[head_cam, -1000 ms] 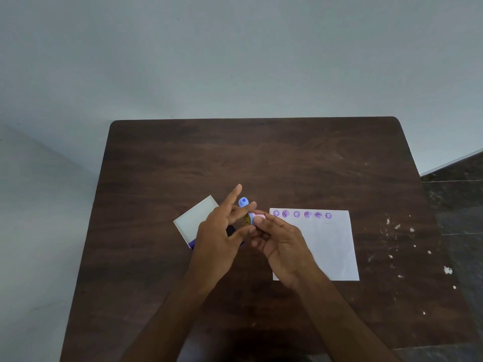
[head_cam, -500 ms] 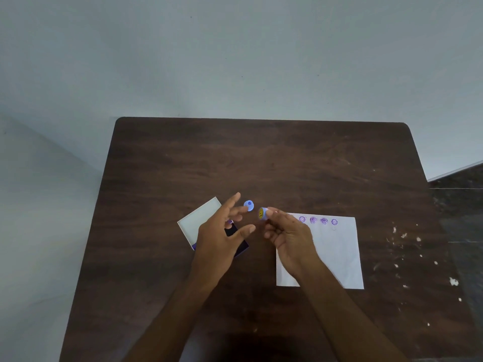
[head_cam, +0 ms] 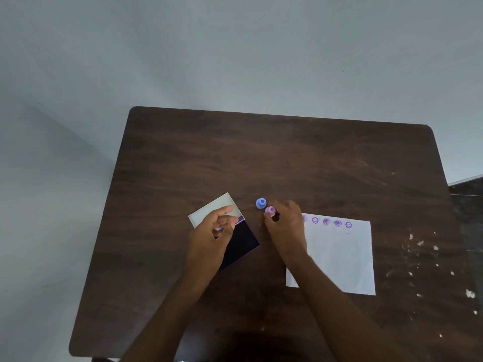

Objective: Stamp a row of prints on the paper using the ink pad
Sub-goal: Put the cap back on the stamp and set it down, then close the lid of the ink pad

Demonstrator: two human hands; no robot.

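Observation:
A white paper [head_cam: 342,259] lies on the dark wooden table [head_cam: 274,158], right of centre, with a row of several purple prints [head_cam: 326,222] along its far edge. My right hand [head_cam: 286,227] pinches a small pink stamp [head_cam: 270,210] just left of the paper's far corner. A blue stamp [head_cam: 260,203] stands on the table right beside it. The open ink pad [head_cam: 241,242], dark purple with a white lid [head_cam: 214,209] folded back, sits to the left. My left hand [head_cam: 211,240] hovers over the pad, fingers apart, holding nothing.
White specks and scuffs [head_cam: 418,246] mark the table's right side. A pale wall rises behind the table, and dark floor [head_cam: 467,205] shows at the far right edge.
My hands have parted. The right hand carried the pink stamp down beside the blue one, and the left hand moved back over the ink pad, uncovering it.

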